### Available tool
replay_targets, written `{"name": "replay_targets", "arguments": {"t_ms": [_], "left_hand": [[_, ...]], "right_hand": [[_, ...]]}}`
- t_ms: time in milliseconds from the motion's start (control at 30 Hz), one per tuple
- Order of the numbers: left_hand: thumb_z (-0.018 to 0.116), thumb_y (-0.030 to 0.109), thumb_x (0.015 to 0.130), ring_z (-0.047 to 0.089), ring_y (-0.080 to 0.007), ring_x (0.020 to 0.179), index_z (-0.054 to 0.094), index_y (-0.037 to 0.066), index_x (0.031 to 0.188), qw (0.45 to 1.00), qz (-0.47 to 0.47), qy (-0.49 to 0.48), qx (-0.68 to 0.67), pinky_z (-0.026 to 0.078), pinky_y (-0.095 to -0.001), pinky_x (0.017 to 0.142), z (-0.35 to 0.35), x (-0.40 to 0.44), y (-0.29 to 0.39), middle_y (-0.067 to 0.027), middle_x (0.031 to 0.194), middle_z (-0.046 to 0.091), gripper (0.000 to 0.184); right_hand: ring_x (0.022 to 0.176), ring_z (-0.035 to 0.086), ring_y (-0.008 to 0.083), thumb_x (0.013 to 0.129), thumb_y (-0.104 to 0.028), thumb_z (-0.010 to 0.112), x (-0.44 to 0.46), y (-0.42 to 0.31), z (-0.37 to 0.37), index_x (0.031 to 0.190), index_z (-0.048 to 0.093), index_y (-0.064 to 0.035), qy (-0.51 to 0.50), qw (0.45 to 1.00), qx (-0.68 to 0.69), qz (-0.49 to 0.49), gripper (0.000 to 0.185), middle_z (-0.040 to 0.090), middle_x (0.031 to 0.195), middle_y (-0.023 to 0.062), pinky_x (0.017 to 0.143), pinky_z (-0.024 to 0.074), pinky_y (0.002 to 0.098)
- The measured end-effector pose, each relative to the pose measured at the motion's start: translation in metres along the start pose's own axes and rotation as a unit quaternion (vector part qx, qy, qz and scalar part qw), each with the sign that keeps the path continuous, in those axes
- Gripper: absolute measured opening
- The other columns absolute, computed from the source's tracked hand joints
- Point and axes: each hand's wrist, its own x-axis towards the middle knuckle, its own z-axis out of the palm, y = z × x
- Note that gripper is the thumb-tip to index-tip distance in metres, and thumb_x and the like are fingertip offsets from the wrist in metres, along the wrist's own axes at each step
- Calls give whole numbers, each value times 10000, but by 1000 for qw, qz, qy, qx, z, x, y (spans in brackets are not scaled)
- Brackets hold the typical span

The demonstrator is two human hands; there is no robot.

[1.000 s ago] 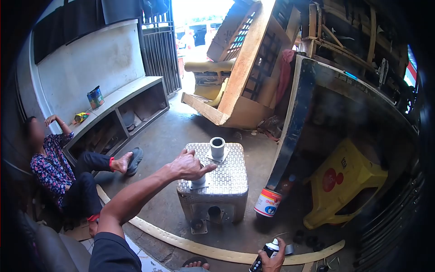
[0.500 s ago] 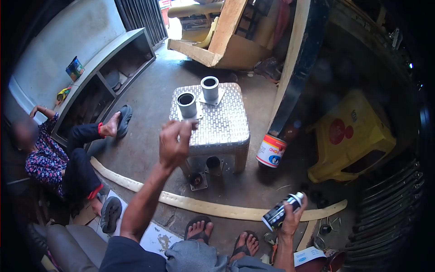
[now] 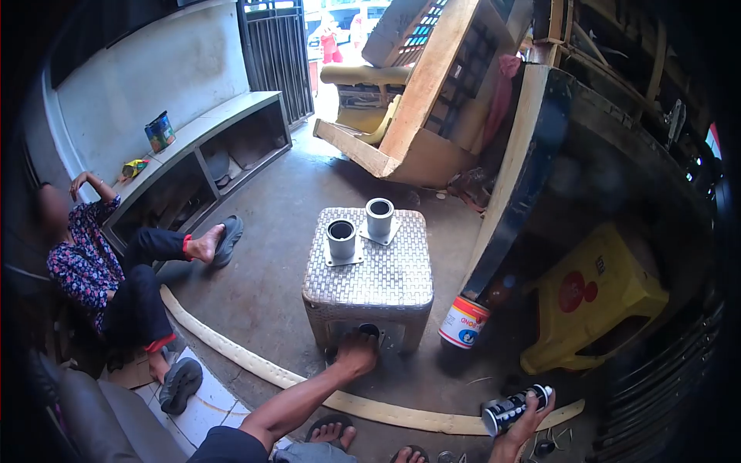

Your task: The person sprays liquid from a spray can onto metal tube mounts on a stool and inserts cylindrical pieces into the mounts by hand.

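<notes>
Under the front of the woven-pattern stool (image 3: 386, 282), my left hand (image 3: 359, 353) reaches down among dark tube fittings. One dark fitting (image 3: 372, 330) shows just past my knuckles; another is covered by the hand. My left fingertips are hidden, so their grip cannot be made out. A black spray can with a white top (image 3: 515, 409) lies tilted in my right hand (image 3: 525, 426), fingers wrapped round it. On the stool top stand two silver tube fittings with square base plates, the left one (image 3: 341, 245) nearer me and the right one (image 3: 379, 220) farther back.
A long cream strip (image 3: 370, 405) curves across the floor before my feet. To the right are a white-and-red can (image 3: 463, 322) and a yellow plastic stool (image 3: 594, 301). A person (image 3: 89, 262) sits at left beside a shelf (image 3: 197, 166). A wooden furniture frame (image 3: 424, 100) stands behind.
My left hand has dropped from beside the left silver fitting on the stool to the dark fittings underneath. My right hand still holds the spray can, now lower. The view has tilted up.
</notes>
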Motion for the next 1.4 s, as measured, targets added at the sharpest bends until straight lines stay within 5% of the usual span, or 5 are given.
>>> {"name": "replay_targets", "arguments": {"t_ms": [333, 533, 667, 800, 1400], "left_hand": [[584, 318, 886, 729, -349, 1003, 815, 39, 984, 991, 10, -128, 43, 551, -479, 945, 9, 27, -17, -173, 938, 788, 376], [658, 270, 843, 715, -354, 913, 762, 73, 887, 994, 83, -55, 54, 545, -515, 841, -33, 17, -8, -150, 895, 771, 227], [715, 274, 826, 679, -319, 902, 718, 98, 901, 993, 101, -35, -39, 504, -481, 832, -68, -3, 7, -105, 939, 767, 191], [801, 298, 809, 587, -204, 939, 721, 153, 951, 982, 182, 49, -24, 404, -367, 821, -134, -30, 38, 18, 914, 741, 218], [661, 235, 929, 564, -290, 1063, 695, 89, 1022, 954, 160, 251, -31, 399, -447, 927, -176, 114, 66, -68, 1000, 692, 177]], "right_hand": [[831, 619, 164, 859, -95, 784, -1, 52, -34, 1497, 451, -96, -394, 869, -295, -52, 719, 631, 1108, 85, 710, 546, 300], [930, 614, 179, 899, -93, 728, -8, 10, -6, 1515, 449, -90, -91, 993, -62, -41, 676, 628, 1188, 88, 794, 547, 294], [928, 614, 161, 858, -111, 785, -6, -10, -22, 1532, 440, -100, -448, 826, -302, -159, 757, 629, 1163, 72, 801, 539, 292], [857, 674, 235, 895, -129, 743, 29, -15, -35, 1517, 411, -125, -75, 983, 168, 19, 704, 635, 1129, 132, 746, 612, 359], [942, 645, 167, 804, -177, 781, -26, -54, 17, 1550, 443, -53, -270, 962, 41, 2, 829, 653, 1118, 73, 828, 547, 294]]}}
